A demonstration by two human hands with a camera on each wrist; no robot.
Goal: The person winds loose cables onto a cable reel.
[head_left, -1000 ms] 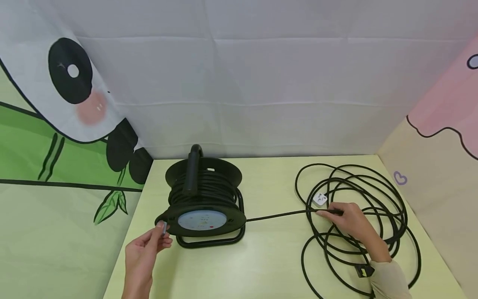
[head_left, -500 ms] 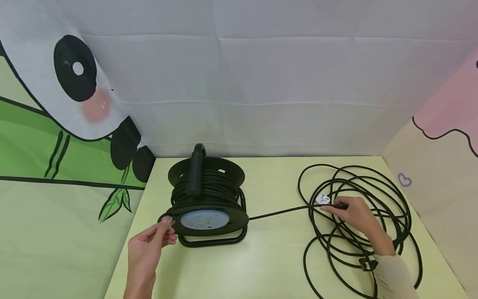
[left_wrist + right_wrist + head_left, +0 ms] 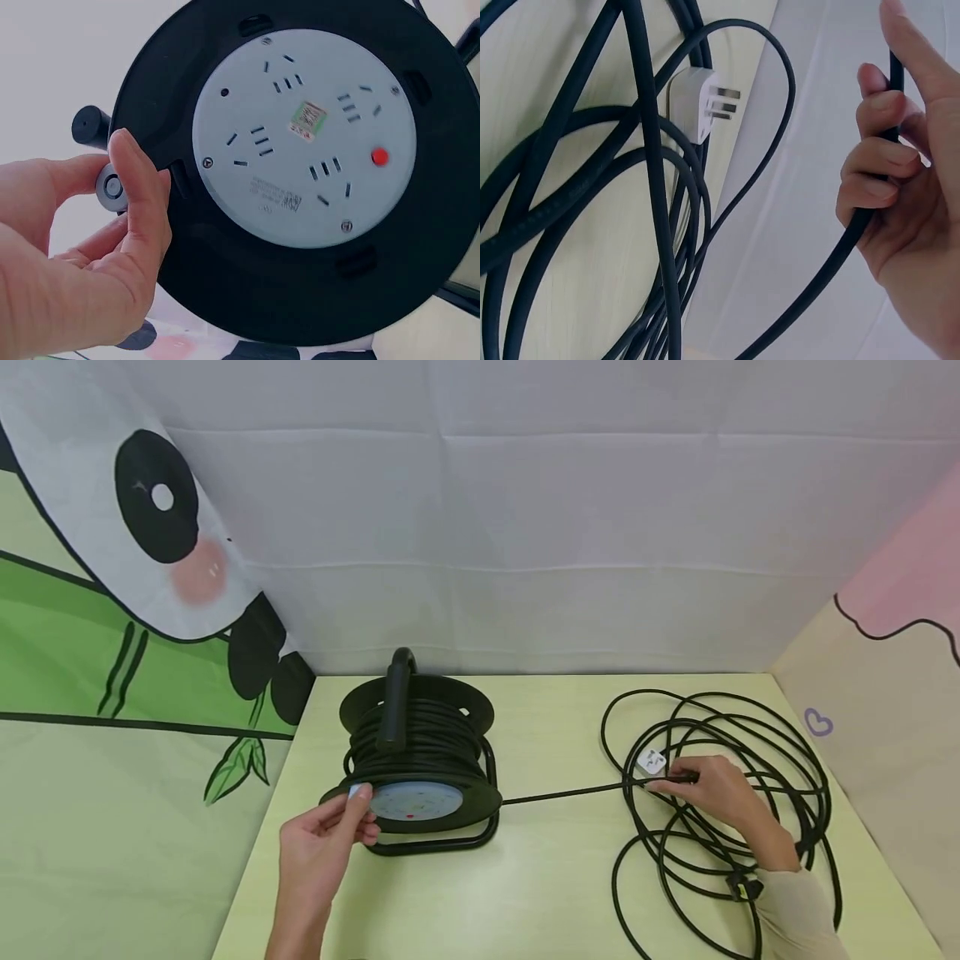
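Reel point(image 3: 307, 161), one; left hand point(image 3: 326, 843) pinching one knob point(image 3: 112, 187), right hand point(image 3: 712, 793) one cable point(image 3: 810, 295).

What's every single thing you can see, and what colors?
Cable reel: one, black, table's left
Socket panel: one, pale blue, reel's front
Button: one, red, on panel
Sticker: one, green and white, on panel
Knob: one, grey, reel's edge
Cable: several loops, black, table's right, running to reel
Plug: one, white, among loops
Table: one, pale yellow, underneath
Wall cloths: three sides, grey, green, pink, behind and beside table
Small object: one, blackish, among lower loops
Right sleeve: one, beige, bottom right
Left hand: one, pinching knob
Right hand: one, holding cable
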